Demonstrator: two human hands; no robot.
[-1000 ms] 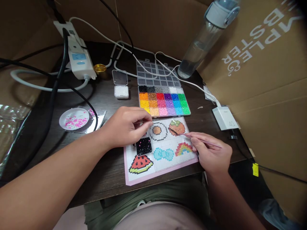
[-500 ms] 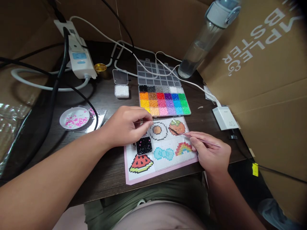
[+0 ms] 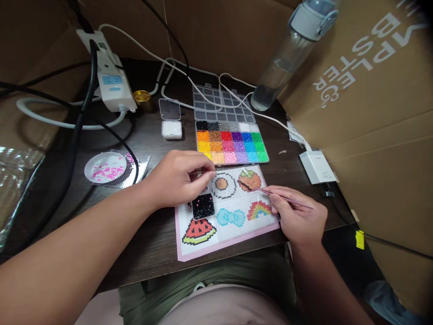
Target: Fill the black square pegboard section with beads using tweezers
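My right hand (image 3: 299, 214) is closed in a pinch on pink tweezers (image 3: 287, 198). Their tip is at the lower right of the orange fruit pattern (image 3: 250, 181), where a dark diagonal line crosses the fruit. My left hand (image 3: 182, 178) is closed, thumb against fingertips, beside the fried-egg pattern (image 3: 223, 184); what it pinches, if anything, is hidden. Just below it, a small box of black beads (image 3: 203, 207) with a few pink ones stands on the pattern sheet (image 3: 198, 250). A clear pegboard (image 3: 237, 232) covers part of the sheet, including the bow and rainbow patterns.
Behind the sheet lies an open bead case (image 3: 232, 141) with many colours. A small box of white beads (image 3: 172, 130), a dish of pink beads (image 3: 105, 168) and a gold cup (image 3: 142, 98) stand left. Cables, a power strip (image 3: 113, 81), a charger (image 3: 318, 167) and a bottle (image 3: 280, 67) surround them.
My right hand and the rear end of the tweezers have shifted very slightly to the right; the tip stays at the orange fruit. My left hand has not visibly moved.
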